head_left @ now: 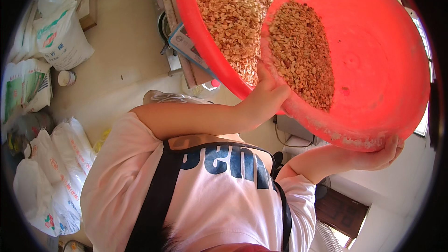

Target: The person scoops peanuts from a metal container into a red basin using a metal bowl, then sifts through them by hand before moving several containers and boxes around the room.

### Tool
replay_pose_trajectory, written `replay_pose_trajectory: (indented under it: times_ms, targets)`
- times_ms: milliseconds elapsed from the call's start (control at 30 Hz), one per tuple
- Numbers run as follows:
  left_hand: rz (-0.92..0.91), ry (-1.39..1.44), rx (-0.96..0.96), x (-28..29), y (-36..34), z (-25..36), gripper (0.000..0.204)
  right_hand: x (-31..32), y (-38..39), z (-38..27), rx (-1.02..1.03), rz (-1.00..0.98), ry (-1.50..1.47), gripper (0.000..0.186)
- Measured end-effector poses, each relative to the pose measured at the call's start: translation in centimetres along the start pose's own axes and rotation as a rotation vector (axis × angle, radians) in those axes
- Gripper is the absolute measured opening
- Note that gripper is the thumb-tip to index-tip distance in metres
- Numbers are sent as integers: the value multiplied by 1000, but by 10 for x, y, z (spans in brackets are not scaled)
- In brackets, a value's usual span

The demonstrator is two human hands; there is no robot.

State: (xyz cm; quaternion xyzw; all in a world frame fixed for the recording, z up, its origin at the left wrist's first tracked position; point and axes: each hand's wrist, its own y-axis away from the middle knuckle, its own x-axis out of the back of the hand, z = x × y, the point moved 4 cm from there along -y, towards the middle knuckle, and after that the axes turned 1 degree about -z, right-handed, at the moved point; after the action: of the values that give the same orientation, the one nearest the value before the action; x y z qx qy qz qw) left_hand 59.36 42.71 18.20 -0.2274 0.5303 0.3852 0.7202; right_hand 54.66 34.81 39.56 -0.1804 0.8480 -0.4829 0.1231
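Both my hands hold a round red basin, tilted so that its left rim overlaps a second red basin. My left hand is closed on the near left part of the rim. Around the near right edge and underside curl the fingers of my right hand. Chopped, peanut-like nut pieces are heaped against the left side of the held basin, and the rest of its inside is bare with some dusty residue. A large heap of similar nut pieces fills much of the second basin.
The second basin rests on a table, beside a flat blue-edged device. Below the table edge is a clear container with a red cap. White printed sacks and more sacks line the left side, near a small white tub.
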Motion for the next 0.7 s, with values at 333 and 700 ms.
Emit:
replay_pose_trajectory:
  times_ms: [333, 700]
  targets:
    - [-67, 3, 40, -5, 3, 8, 79, -2, 3, -1, 6, 23, -4, 15]
    - [2, -76, -30, 4, -7, -8, 61, 27, -12, 12, 145, -74, 165, 33]
